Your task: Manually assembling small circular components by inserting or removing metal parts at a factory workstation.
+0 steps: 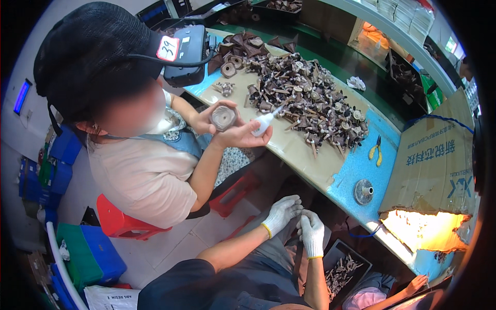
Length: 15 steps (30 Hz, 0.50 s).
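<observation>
Nearest you, your left hand (282, 214) and right hand (311, 233), both in white gloves, sit close together over your lap with fingers loosely bent; you cannot tell whether they touch or pinch something small, since the gloves cover their own fingertips. Beside your right forearm, a black tray (355, 252) of small brownish parts (338, 274) is partly hidden by that arm and sunk in shadow. At the lower right, another person's arm (408, 290) comes in, the body mostly cut off. The table's (294, 150) near edge slants past just beyond your gloves, and its tan surface shows as a strip of room in front of the heaped small figures (310, 98), which overlap too much to single out. A blue mat (343, 181) opens between that heap and a round metal piece (363, 191). Dark printed characters mark the torn cardboard box (431, 155), whose glowing opening is washed out. Farther left, a co-worker holds a brown hexagonal piece (223, 118) and a white squeeze bottle (262, 125), under a numbered label (168, 48).
</observation>
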Available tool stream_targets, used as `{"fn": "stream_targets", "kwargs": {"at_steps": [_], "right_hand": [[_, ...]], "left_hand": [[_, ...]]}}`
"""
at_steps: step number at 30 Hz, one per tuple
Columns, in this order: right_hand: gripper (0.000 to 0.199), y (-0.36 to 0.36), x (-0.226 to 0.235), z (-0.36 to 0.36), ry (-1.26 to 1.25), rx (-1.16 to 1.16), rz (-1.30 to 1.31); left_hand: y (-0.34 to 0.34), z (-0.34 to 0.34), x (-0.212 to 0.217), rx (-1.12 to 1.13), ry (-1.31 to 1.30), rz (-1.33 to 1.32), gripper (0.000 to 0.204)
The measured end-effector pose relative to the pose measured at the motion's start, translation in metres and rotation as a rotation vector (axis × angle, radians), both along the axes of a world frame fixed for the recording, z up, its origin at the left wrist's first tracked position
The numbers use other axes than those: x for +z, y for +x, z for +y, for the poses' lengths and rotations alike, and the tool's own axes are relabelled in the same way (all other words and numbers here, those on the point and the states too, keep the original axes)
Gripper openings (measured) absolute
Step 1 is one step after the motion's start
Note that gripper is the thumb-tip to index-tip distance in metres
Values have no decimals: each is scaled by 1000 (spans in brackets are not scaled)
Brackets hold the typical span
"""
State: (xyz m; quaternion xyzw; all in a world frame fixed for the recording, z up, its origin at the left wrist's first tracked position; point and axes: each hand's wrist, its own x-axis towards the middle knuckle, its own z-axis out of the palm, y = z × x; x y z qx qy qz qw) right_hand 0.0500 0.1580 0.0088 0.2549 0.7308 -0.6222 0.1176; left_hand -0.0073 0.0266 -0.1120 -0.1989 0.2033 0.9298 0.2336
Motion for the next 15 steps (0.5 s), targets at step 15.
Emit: {"fn": "stream_targets", "kwargs": {"at_steps": [15], "right_hand": [[27,7,-2,1,-39,-20,11]], "left_hand": [[4,3,5,-39,-78,27,32]]}}
